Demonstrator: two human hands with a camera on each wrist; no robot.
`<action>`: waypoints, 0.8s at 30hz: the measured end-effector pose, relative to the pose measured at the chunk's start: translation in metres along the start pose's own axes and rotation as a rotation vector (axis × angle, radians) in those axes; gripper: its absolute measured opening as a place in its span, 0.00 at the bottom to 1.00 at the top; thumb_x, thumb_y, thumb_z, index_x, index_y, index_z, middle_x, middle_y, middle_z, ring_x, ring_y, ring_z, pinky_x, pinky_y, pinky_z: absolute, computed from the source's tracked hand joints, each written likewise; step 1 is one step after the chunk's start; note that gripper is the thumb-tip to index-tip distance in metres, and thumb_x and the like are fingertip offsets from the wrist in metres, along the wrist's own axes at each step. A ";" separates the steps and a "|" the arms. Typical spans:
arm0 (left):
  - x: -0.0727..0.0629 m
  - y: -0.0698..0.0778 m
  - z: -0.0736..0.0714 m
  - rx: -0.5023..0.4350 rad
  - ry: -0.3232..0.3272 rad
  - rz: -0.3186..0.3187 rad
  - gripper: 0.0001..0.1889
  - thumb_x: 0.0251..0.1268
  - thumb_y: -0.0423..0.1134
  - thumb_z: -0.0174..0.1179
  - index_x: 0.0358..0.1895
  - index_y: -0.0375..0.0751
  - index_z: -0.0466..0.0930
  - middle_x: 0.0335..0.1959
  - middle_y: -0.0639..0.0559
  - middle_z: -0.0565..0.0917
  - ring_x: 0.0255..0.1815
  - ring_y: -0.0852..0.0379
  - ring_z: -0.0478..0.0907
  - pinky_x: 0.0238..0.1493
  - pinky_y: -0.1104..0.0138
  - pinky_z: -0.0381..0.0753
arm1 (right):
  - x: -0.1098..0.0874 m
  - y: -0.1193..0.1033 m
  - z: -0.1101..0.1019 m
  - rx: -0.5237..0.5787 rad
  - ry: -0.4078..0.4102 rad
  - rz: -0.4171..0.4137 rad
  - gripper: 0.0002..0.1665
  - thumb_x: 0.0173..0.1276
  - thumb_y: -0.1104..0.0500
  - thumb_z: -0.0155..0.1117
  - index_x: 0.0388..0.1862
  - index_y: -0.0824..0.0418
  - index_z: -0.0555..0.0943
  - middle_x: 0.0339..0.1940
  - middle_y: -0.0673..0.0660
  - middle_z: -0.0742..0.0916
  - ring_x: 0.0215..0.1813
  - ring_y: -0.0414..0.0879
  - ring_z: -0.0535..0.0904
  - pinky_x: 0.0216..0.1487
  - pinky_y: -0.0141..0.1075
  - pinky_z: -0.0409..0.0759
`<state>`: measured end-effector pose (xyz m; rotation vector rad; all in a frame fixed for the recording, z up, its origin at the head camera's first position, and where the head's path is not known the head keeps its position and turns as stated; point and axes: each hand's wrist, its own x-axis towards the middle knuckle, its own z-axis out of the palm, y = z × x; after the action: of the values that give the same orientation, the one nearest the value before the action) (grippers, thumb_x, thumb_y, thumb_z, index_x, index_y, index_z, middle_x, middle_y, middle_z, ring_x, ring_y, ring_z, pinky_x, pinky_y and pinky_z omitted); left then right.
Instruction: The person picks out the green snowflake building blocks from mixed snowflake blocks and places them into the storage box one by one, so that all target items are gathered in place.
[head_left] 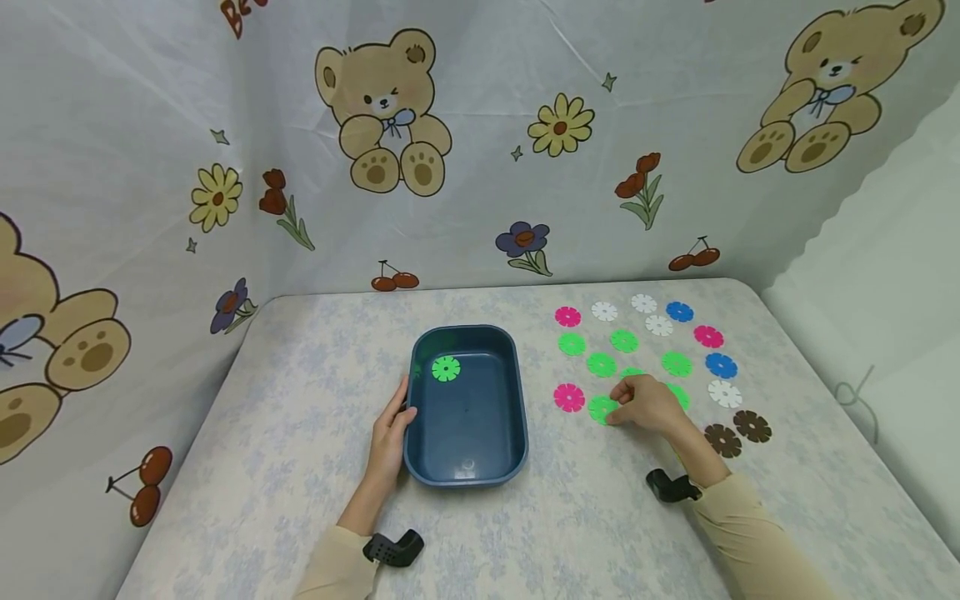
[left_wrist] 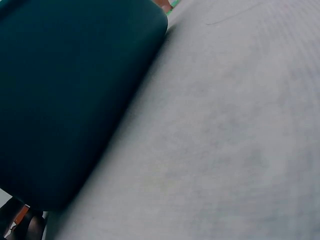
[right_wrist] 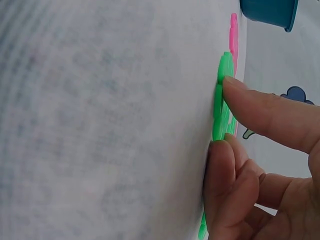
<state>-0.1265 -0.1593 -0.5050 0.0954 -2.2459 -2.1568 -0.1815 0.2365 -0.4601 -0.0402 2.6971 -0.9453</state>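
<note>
My left hand (head_left: 387, 439) grips the left wall of a dark blue plastic tray (head_left: 467, 437), thumb over the rim. One green notched disc (head_left: 446, 368) lies inside, towards the tray's far left. To the right of the tray, my right hand (head_left: 651, 405) pinches another green notched disc (right_wrist: 223, 100) by its edges, close over the table. In the right wrist view the thumb is on one edge and the fingertips at the other. A pink disc (head_left: 569, 397) is just left of it, and more green discs (head_left: 602, 365) lie beyond, some partly covered by the hand.
White discs (head_left: 724, 393), blue discs (head_left: 722, 365) and brown discs (head_left: 723, 441) are spread over the right half of the table (head_left: 300, 400). A bear-print cloth (head_left: 465, 225) hangs behind the table. At the right, a pale cord (head_left: 862, 400) shows against the white surface.
</note>
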 end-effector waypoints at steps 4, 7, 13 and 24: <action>0.000 0.001 0.000 -0.002 0.003 -0.002 0.29 0.77 0.36 0.43 0.78 0.50 0.54 0.80 0.54 0.53 0.80 0.54 0.47 0.77 0.52 0.47 | -0.001 -0.002 0.000 0.001 0.002 0.004 0.20 0.48 0.60 0.78 0.37 0.67 0.81 0.31 0.55 0.80 0.33 0.46 0.73 0.34 0.35 0.71; -0.001 0.002 0.000 0.003 0.005 -0.003 0.29 0.76 0.36 0.43 0.78 0.51 0.54 0.80 0.54 0.53 0.80 0.54 0.48 0.77 0.51 0.48 | -0.002 -0.002 -0.002 0.008 0.001 0.003 0.19 0.50 0.61 0.77 0.37 0.67 0.80 0.31 0.55 0.80 0.32 0.47 0.72 0.33 0.36 0.70; -0.001 0.003 0.000 0.019 0.009 -0.008 0.28 0.77 0.37 0.44 0.78 0.51 0.55 0.79 0.56 0.54 0.80 0.53 0.49 0.77 0.50 0.49 | -0.004 0.000 -0.010 0.133 -0.055 -0.028 0.12 0.60 0.64 0.69 0.38 0.70 0.77 0.26 0.55 0.79 0.28 0.46 0.79 0.30 0.36 0.76; 0.000 0.002 0.000 0.019 0.001 -0.005 0.28 0.77 0.38 0.44 0.78 0.51 0.54 0.79 0.55 0.53 0.80 0.52 0.48 0.77 0.50 0.48 | 0.000 -0.034 -0.025 0.279 -0.032 -0.107 0.18 0.66 0.64 0.65 0.52 0.74 0.77 0.33 0.61 0.85 0.34 0.54 0.88 0.34 0.35 0.84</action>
<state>-0.1265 -0.1591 -0.5031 0.1026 -2.2691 -2.1378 -0.1909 0.2252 -0.4203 -0.1417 2.5299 -1.3325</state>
